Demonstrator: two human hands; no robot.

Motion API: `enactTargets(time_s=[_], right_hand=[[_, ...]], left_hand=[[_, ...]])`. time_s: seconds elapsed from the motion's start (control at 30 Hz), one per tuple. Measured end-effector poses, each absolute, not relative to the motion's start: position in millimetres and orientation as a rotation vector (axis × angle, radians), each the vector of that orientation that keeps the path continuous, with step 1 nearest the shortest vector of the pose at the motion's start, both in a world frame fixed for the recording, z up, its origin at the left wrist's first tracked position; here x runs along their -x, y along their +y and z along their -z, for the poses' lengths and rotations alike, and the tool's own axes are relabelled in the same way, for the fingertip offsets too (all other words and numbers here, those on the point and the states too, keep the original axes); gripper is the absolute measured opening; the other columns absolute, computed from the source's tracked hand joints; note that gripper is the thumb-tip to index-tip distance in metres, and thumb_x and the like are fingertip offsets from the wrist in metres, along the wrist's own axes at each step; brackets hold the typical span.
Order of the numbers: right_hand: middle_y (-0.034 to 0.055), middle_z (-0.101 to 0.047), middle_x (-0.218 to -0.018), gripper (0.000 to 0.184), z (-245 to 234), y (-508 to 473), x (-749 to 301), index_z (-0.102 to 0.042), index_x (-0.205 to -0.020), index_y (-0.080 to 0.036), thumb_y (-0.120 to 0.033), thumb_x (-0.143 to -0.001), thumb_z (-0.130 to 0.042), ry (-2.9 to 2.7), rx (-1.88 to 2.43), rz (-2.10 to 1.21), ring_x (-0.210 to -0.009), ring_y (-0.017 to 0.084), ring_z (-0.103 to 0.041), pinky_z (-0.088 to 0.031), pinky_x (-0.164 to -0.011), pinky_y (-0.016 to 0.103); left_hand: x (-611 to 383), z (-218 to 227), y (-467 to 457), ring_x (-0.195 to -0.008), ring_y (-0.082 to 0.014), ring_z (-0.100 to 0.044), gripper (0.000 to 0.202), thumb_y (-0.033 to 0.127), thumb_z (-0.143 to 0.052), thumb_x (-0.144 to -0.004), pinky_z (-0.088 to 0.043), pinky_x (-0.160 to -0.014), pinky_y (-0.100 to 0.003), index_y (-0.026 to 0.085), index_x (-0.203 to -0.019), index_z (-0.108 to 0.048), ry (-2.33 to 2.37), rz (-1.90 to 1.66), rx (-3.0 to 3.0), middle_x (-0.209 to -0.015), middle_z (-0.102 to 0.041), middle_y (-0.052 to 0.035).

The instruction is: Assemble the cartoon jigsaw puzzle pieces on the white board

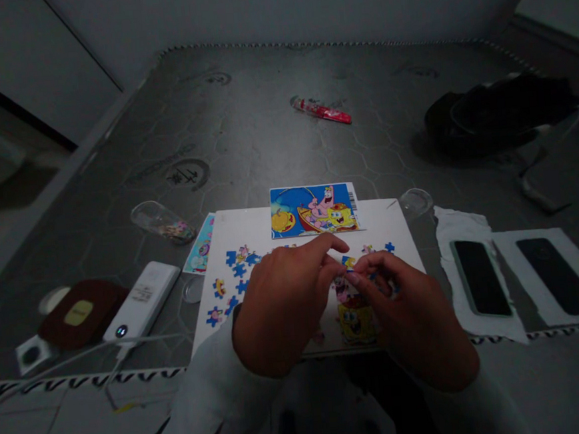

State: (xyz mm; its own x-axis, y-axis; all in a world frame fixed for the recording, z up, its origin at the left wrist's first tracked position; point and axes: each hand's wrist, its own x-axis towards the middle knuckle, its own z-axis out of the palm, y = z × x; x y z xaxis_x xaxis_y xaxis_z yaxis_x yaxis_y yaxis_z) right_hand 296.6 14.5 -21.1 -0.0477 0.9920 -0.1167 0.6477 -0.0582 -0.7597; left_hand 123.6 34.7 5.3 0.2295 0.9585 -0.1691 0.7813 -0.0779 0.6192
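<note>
My left hand (pixel 289 304) and my right hand (pixel 412 311) meet over a white board (pixel 250 221), fingertips almost touching. Thumb and fingers of both hands are pinched around a small blue and yellow jigsaw piece (pixel 348 262), partly covered by the fingers. Just below it, several joined jigsaw pieces (pixel 356 322) show a yellow cartoon face and a pink figure; my right hand hides their right side. Loose blue jigsaw pieces (pixel 239 270) are scattered left of my left hand, and another loose piece (pixel 389 246) lies beyond my right hand. A picture card (pixel 314 210) rests at the board's far edge.
Left of the board are a clear cup (pixel 162 221) on its side with pieces inside, a white power bank (pixel 143 299) with a cable, and a brown case (pixel 84 313). To the right lie two phones (pixel 482 277) on paper. Farther off are a red cutter (pixel 321 111) and a black bag (pixel 502 116).
</note>
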Motion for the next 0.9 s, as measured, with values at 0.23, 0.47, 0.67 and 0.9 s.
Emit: enactTargets(time_s=[0.23,0.47,0.67,0.9], right_hand=[[-0.0037,-0.072,-0.08,0.019,23.9,14.9,-298.7,-0.064,-0.087,-0.028,-0.046,-0.085,-0.064,-1.649,1.773,-0.983,-0.07,0.016,-0.066,-0.045,-0.062,0.03],[-0.0014,-0.075,-0.086,0.023,30.0,19.6,-302.3,-0.068,-0.092,-0.028,-0.049,-0.082,-0.064,-1.606,1.836,-0.996,-0.077,0.02,-0.07,-0.049,-0.068,0.034],[0.0016,-0.076,-0.084,0.02,39.1,23.1,-303.7,-0.07,-0.09,-0.026,-0.042,-0.084,-0.06,-1.728,1.879,-0.785,-0.077,0.022,-0.069,-0.046,-0.071,0.037],[0.0005,-0.076,-0.082,0.019,40.0,22.8,-299.3,-0.07,-0.091,-0.025,-0.039,-0.085,-0.059,-1.794,1.881,-0.739,-0.073,0.021,-0.068,-0.042,-0.069,0.035]], left_hand=[[-123.6,-4.4,32.7,-0.083,-0.0225,-0.069,0.013,0.043,-0.064,-0.09,-0.041,-0.069,-0.034,0.035,-0.091,-0.074,1.703,-0.158,-1.974,-0.086,-0.077,0.0059],[-130.0,-0.4,29.8,-0.086,-0.0247,-0.069,0.02,0.047,-0.066,-0.087,-0.041,-0.066,-0.035,0.032,-0.1,-0.072,1.796,-0.074,-2.035,-0.094,-0.076,0.0019],[-135.7,7.8,34.3,-0.086,-0.025,-0.069,0.022,0.047,-0.07,-0.084,-0.044,-0.067,-0.034,0.03,-0.098,-0.072,1.819,-0.06,-2.053,-0.094,-0.076,0.0003],[-134.0,16.8,36.0,-0.085,-0.0275,-0.069,0.022,0.046,-0.074,-0.081,-0.048,-0.069,-0.036,0.029,-0.095,-0.072,1.801,-0.075,-2.101,-0.092,-0.076,-0.0003]])
